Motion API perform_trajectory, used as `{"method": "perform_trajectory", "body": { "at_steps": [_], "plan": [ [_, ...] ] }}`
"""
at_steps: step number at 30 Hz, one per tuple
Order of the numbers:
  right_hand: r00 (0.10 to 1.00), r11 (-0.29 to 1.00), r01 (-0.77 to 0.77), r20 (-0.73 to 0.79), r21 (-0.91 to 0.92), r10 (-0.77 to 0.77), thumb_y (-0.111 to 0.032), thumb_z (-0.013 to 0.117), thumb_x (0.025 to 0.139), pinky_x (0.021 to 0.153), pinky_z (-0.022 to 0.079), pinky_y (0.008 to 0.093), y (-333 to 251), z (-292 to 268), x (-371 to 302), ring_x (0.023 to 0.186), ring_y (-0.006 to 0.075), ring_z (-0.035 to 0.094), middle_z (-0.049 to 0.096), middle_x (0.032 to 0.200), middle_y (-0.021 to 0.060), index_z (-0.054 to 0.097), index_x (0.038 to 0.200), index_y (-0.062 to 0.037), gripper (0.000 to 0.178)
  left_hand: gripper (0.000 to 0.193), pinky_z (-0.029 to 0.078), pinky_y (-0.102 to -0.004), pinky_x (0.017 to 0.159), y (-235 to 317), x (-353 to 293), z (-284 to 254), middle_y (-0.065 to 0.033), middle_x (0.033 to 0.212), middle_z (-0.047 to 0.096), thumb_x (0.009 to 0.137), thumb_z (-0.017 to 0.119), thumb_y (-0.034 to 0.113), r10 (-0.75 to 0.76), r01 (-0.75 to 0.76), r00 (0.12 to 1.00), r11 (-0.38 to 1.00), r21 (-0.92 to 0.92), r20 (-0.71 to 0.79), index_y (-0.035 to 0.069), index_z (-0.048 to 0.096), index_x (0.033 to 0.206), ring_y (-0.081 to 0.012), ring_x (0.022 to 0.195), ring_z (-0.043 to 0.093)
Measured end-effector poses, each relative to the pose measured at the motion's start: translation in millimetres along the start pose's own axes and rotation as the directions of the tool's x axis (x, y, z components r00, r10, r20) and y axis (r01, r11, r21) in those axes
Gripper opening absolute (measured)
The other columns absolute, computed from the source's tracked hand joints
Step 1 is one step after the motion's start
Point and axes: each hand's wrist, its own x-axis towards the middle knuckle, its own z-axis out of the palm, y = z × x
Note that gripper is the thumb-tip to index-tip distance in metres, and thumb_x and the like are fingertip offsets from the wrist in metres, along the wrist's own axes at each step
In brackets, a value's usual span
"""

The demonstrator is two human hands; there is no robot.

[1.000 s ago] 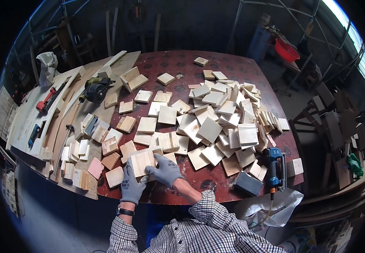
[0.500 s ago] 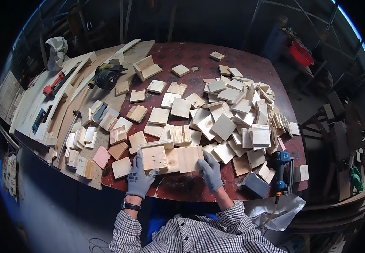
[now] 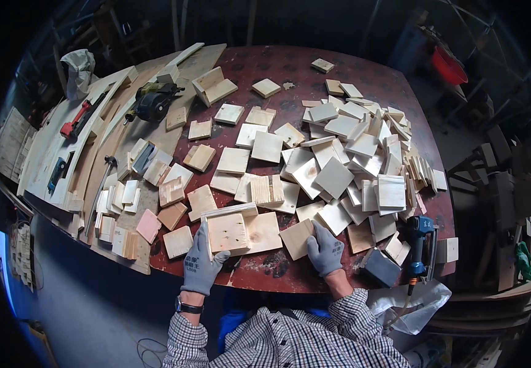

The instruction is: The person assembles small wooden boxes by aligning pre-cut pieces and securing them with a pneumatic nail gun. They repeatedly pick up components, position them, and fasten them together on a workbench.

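In a grey glove, my left hand [image 3: 200,267] is closed on the left side of a joined wooden block assembly [image 3: 227,233], its thumb along the near edge. The assembly has a raised strip along its far side and dark marks on its top. Beside it, to the right, lies a pale square board [image 3: 264,233]. My right hand [image 3: 327,253], gloved too, pinches a small square wooden block [image 3: 296,238] by its right edge. That block is tilted and apart from the assembly. The right fingers under it are partly hidden.
A large heap of wooden blocks [image 3: 333,176] covers the table's right half. A blue nail gun [image 3: 422,245] lies near the right front edge. At the left are a hammer [image 3: 111,162], a circular saw [image 3: 153,103] and a red tool [image 3: 76,121]. The table [image 3: 259,273] is dark red.
My right hand has moved right with the small block, away from the assembly, and the block has turned. My left hand stays on the assembly. The whole view has shifted slightly.
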Motion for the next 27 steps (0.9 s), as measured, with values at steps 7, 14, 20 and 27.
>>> {"method": "perform_trajectory", "body": {
  "at_steps": [7,14,20,27],
  "plan": [
    [1.000,1.000,0.017,0.010,-0.001,-0.017,-0.026,0.061,0.095,0.071,0.055,0.0447,3.2,1.0,0.7,0.082,0.0357,0.071,0.071,0.097,0.0160,0.063,0.135,-0.0080,0.044,0.106,0.023,-0.0585,0.124,38.8,16.8,-16.9,-0.0235,0.161,0.036,0.082,0.074,0.065,0.223,-0.229,0.973,0.885,0.405,0.064,0.001,0.036,0.157,-0.0462,0.151,0.029],
    [1.000,1.000,0.003,0.016,0.014,-0.003,-0.026,0.062,0.094,0.072,0.055,0.0445,2.0,-1.6,3.3,0.081,0.0357,0.071,0.071,0.097,0.0164,0.063,0.135,-0.0078,0.045,0.073,0.028,-0.0539,0.124,47.8,45.0,-28.9,-0.0178,0.154,0.049,0.089,0.072,0.047,0.336,-0.423,0.900,0.825,0.374,0.278,0.004,0.054,0.146,-0.0397,0.143,0.042],
    [0.999,1.000,-0.019,0.048,0.018,0.018,-0.026,0.062,0.093,0.072,0.056,0.0444,-0.8,-3.0,4.0,0.082,0.0358,0.071,0.071,0.099,0.0168,0.063,0.135,-0.0078,0.045,0.059,0.048,-0.0469,0.110,36.4,48.0,-50.8,-0.0190,0.140,0.062,0.102,0.060,0.046,0.373,-0.413,0.905,0.886,0.214,0.203,0.005,0.058,0.143,-0.0379,0.130,0.058],
    [0.999,0.999,0.034,0.008,0.020,-0.034,-0.024,0.063,0.092,0.072,0.056,0.0433,4.3,0.2,2.7,0.082,0.0351,0.071,0.071,0.100,0.0163,0.062,0.136,-0.0073,0.046,0.045,0.059,-0.0396,0.082,24.0,63.6,-49.4,-0.0194,0.114,0.074,0.105,0.063,0.034,0.240,-0.235,0.940,0.971,0.051,-0.242,0.001,0.064,0.135,-0.0362,0.100,0.074]
  ]
}}
